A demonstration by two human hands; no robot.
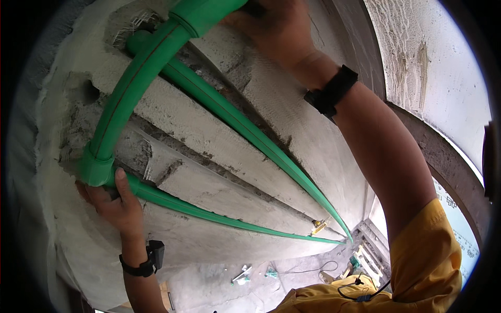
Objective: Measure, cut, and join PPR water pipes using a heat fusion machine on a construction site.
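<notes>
A green plastic pipe point(136, 86) with a thin dark line runs between two green elbow fittings. My left hand point(117, 206) closes round the lower elbow point(97, 168), its thumb raised along the side. From that elbow a long green pipe point(201, 209) runs away along the wall. Up at the top edge, my right hand point(279, 39) is slightly blurred and grips the upper elbow point(206, 14); part of its fingers is hidden. Behind the short pipe, another long green pipe point(235, 122) slopes down to the right.
The grey wall point(209, 151) has long chased grooves and broken holes. A small yellow-and-brass piece point(318, 227) sits at the wall farther down. Tools point(241, 274) and a dark cable point(302, 272) lie on the floor. A window frame point(443, 138) borders the right side.
</notes>
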